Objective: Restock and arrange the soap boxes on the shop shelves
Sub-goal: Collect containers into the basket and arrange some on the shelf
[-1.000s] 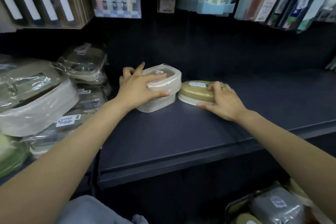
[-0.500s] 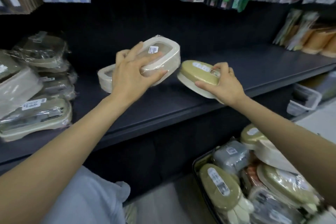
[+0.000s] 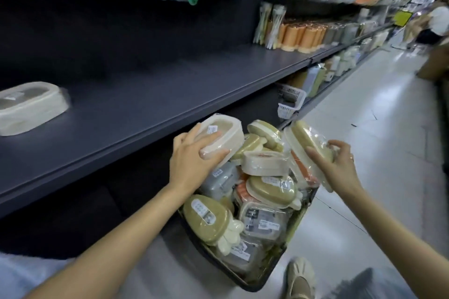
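Shelf soap box [image 3: 29, 107] blurred, cut off left.

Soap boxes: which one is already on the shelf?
Only the cream rectangular box at far left sits on the dark shelf. The rest are in the basket or in the hands.

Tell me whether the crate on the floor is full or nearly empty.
Full. The crate is heaped above its rim with wrapped soap boxes; both hands hold boxes just over the heap.
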